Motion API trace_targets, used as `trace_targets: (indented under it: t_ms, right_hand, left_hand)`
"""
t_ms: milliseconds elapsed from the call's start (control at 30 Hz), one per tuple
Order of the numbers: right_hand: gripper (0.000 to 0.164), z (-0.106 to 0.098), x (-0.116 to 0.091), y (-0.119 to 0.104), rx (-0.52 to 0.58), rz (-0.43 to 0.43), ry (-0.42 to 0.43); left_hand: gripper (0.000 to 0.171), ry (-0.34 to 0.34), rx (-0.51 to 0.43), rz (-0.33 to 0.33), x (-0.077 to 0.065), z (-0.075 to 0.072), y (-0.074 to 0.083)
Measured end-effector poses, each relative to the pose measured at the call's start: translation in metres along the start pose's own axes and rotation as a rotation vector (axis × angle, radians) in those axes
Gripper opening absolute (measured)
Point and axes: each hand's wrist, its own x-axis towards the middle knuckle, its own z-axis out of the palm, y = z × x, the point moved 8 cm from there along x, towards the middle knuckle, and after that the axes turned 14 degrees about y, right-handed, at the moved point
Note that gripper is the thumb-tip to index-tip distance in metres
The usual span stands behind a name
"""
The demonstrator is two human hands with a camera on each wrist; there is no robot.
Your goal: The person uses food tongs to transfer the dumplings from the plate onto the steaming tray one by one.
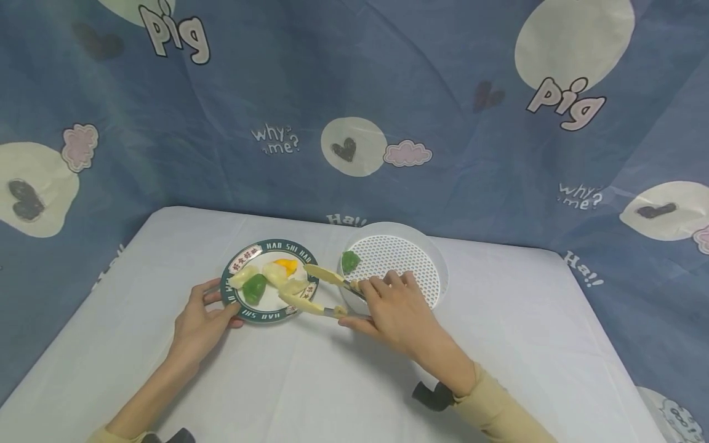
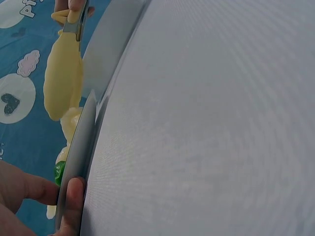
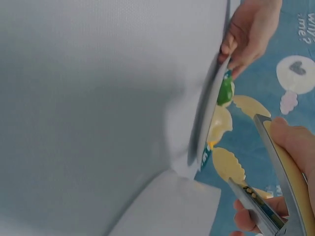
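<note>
My left hand [image 1: 198,326] grips the left rim of a round plate [image 1: 264,316] with a green lettered border, thumb on top and fingers below. On the plate lie several pale yellow lumps [image 1: 274,274], a glossy green lump [image 1: 254,289] and an orange-yellow piece [image 1: 287,265]. My right hand [image 1: 401,317] holds metal tongs with broad yellow tips [image 1: 324,274]. The tips stand spread over the plate's right side, around a pale piece [image 1: 293,287]. In the right wrist view the tongs [image 3: 229,164] are spread wide, a pale lump [image 3: 220,124] beyond the gap.
Right of the plate stands a round white container [image 1: 437,258] with a perforated base, partly under my right hand and the tongs. A green piece [image 1: 350,262] sits at its left side. A white cloth covers the table [image 1: 310,381]; a blue printed curtain [image 1: 277,184] hangs behind.
</note>
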Motion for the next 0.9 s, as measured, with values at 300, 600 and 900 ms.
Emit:
trace_targets:
  t_ms: [300,600,900]
  right_hand:
    - [0.059,0.005,0.001,-0.006,0.011,-0.027,0.031]
    - [0.059,0.012,0.004,-0.010,0.006,-0.030,0.015]
    - [0.058,0.012,0.006,-0.012,-0.014,-0.053,0.024]
  left_hand:
    - [0.083,-0.011,0.004,0.014,0.000,0.001,0.002]
    - [0.085,-0.021,0.014,0.013,-0.001,0.000,0.001]
    - [0.089,-0.031,0.027,0.008,0.002,-0.002,0.000]
